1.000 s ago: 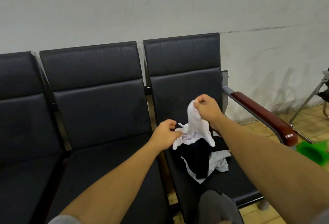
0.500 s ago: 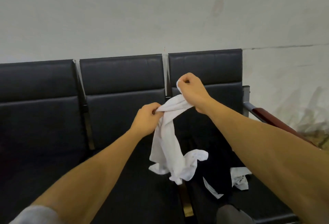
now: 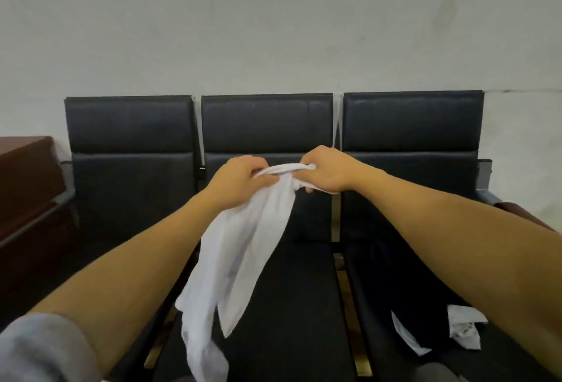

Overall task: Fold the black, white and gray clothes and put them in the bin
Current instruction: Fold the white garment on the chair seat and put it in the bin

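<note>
Head view: both hands hold a white garment [image 3: 240, 248] up above the middle seat [image 3: 292, 290] of a black bench. Left hand [image 3: 237, 182] has its fingers curled tight round the bunched top edge; right hand [image 3: 327, 172] pinches the same edge just beside it. More clothes [image 3: 425, 330] lie on the right seat.

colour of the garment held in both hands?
Plain white cloth garment, no visible pattern; head view, the only one.

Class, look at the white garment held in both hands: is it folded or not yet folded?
Not yet folded. The white garment hangs loose and bunched from the left hand and right hand, which grip its top edge.
</note>
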### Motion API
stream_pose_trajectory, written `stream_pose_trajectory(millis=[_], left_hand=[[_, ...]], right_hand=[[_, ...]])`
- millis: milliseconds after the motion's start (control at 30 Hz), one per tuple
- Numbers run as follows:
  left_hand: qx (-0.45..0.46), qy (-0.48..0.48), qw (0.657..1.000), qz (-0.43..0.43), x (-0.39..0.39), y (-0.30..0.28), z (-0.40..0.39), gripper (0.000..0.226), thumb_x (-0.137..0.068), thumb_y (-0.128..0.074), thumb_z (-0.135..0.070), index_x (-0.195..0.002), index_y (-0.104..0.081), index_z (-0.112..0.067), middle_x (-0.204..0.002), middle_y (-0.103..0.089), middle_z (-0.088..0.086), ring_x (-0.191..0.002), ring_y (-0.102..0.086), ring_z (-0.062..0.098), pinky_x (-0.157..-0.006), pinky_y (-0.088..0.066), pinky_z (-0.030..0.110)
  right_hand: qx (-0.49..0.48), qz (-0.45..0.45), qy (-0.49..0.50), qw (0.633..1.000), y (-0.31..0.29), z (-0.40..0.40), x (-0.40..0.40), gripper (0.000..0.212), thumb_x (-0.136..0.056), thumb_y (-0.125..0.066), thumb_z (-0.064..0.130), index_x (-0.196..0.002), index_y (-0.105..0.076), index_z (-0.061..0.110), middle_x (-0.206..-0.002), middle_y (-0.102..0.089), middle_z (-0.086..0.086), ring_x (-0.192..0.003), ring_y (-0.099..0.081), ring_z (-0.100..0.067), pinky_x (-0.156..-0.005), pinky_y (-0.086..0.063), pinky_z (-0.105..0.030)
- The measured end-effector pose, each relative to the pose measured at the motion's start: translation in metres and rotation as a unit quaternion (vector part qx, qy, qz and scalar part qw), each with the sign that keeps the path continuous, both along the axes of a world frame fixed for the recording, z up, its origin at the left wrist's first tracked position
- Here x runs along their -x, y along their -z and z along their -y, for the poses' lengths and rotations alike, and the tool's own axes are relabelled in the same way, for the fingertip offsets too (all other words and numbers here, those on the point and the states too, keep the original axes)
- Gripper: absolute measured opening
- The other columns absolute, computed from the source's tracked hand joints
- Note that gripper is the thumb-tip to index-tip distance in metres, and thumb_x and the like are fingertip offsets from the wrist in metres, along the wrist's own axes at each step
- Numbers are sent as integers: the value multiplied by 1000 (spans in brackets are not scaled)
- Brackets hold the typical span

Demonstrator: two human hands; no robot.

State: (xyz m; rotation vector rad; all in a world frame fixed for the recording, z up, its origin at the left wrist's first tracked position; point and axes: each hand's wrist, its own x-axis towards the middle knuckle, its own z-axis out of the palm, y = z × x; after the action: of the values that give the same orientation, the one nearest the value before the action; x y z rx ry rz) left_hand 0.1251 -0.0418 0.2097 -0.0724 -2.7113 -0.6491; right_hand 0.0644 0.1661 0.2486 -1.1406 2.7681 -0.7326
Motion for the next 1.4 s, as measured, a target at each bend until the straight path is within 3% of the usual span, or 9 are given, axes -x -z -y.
stream_pose_trajectory(millis=[67, 233, 367, 567, 667, 767, 867, 1000, 1400], left_hand=[[24, -35, 998, -36, 0, 8, 1, 16, -95, -68, -38, -105, -61, -27, -90, -60, -4, -79, -59, 15, -81, -57, 38], [-277, 13, 961, -9, -18, 43, -25, 27, -92, -72, -37, -108, -55, -24, -93, -67, 3, -84, -68, 20, -77, -60, 42], [-264, -9, 964, 40, -20, 85, -34, 54, -84, -81, -36, -125, -47, -32, -106, -64, -11, -96, -67, 7, -81, -57, 27], [-272, -58, 961, -1, -8, 100, -38, 9, -101, -58, -22, -96, -60, -15, -86, -65, 2, -75, -63, 14, -71, -58, 35], [-357, -102, 928, -13, -9, 85, -31, 10, -104, -48, -19, -101, -54, -11, -91, -58, 5, -80, -55, 16, -65, -46, 29], [-393, -95, 915, 1, -11, 59, -24, 12, -106, -44, -21, -107, -54, -15, -103, -59, 5, -93, -57, 21, -72, -47, 30], [-329, -24, 944, 27, -15, 30, -32, 11, -107, -46, -26, -106, -57, -24, -105, -62, 2, -96, -63, 19, -81, -55, 34], [-230, 46, 971, 41, -28, 7, -36, 16, -105, -51, -30, -106, -63, -19, -101, -66, 1, -93, -66, 17, -81, -58, 31], [282, -32, 945, 161, -96, -13, 50, 13, -101, -59, -35, -106, -67, -27, -99, -67, -6, -89, -64, 16, -87, -55, 38]], right_hand=[[48, 58, 43, 996, 4, 13, -2, 31, -97, -59, 24, -69, -68, 16, -63, -65, 2, -55, -54, -10, -56, -37, -23], [121, 174, 134, 968, 14, 45, -4, 21, -88, -63, 13, -67, -61, 12, -57, -51, -3, -52, -45, -15, -49, -34, -25], [144, 226, 155, 951, 18, 58, -5, 9, -89, -68, 13, -94, -71, 6, -83, -71, -11, -69, -67, -22, -54, -51, -26], [207, 288, 193, 915, 16, 52, 5, 19, -91, -69, 19, -102, -72, 4, -93, -75, -16, -87, -73, -27, -81, -62, -37], [82, 92, 187, 975, 5, 23, 11, 6, -94, -61, 17, -96, -62, 11, -75, -61, -6, -65, -56, -20, -55, -45, -28], [-151, -116, 136, 972, 1, 2, 9, 44, -95, -56, 22, -137, -46, 33, -126, -55, -8, -110, -55, -32, -82, -49, -39], [-126, 6, 2, 992, 19, 11, -9, 73, -88, -72, 35, -150, -34, 39, -151, -41, -2, -138, -39, -33, -112, -37, -52], [13, 61, -6, 998, 53, 23, -19, 40, -86, -75, 29, -122, -59, 25, -111, -66, 1, -99, -66, -19, -90, -56, -38], [-197, -150, 164, 955, 66, -49, -33, 11, -95, -58, 31, -96, -68, 27, -83, -59, 3, -69, -58, -17, -57, -45, -29]])
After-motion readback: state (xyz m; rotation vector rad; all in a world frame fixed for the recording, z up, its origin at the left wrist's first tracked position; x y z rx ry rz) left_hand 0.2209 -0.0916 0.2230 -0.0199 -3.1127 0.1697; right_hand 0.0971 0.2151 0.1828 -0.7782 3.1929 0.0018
